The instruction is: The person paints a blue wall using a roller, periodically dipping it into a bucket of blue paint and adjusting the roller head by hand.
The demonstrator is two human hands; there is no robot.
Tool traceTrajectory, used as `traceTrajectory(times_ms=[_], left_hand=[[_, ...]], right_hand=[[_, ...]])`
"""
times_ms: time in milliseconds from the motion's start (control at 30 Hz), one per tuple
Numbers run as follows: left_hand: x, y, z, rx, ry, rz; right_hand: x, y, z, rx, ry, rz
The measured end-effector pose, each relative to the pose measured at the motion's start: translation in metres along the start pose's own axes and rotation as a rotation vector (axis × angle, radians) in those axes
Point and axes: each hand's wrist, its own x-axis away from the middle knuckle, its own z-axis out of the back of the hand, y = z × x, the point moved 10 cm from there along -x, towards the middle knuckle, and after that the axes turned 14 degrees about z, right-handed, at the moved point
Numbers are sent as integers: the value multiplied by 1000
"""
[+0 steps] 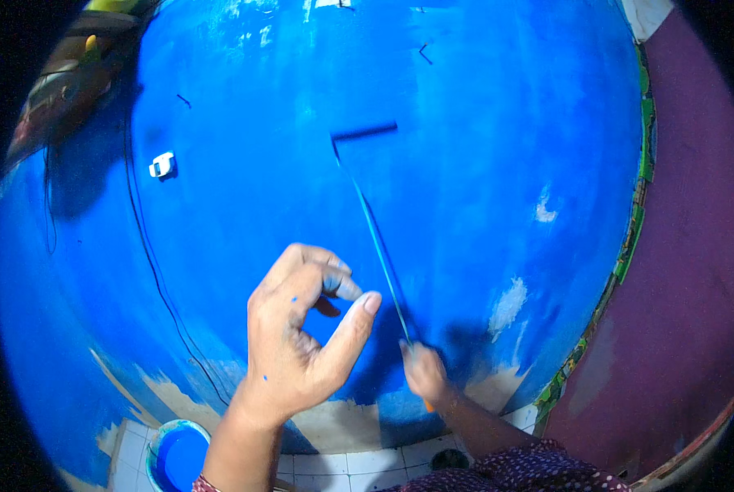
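Note:
My right hand (426, 372) grips the handle of a paint roller; an orange end of the grip shows below my fist. Its thin blue-green rod (376, 237) runs up and left to the roller head (364, 131), which is dark with paint and lies against the blue wall (268, 184). Raised in front of the wall, my left hand (305, 332) holds nothing. Its fingers are curled, with a gap between thumb and fingertips, and blue paint specks mark the skin. Pale patches (510, 304) show through the wall's paint at right and along its bottom.
A bucket (152, 458) of blue paint stands on the white tiled floor (373, 461) at lower left. A black cable (152, 258) runs down the wall near a white fitting (162, 165). Nails (425, 54) stick out above. A green strip (648, 141) borders a purple surface (681, 246).

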Motion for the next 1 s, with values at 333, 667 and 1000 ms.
traceTrajectory(times_ms=[333,667,1000], left_hand=[[71,-33,-16,36,-53,279],[114,-44,-14,58,-112,342],[181,-67,24,22,-124,663]], right_hand=[[-45,15,-8,-470,114,-425],[-192,37,10,-788,135,-615],[118,7,-43,-582,55,-907]])
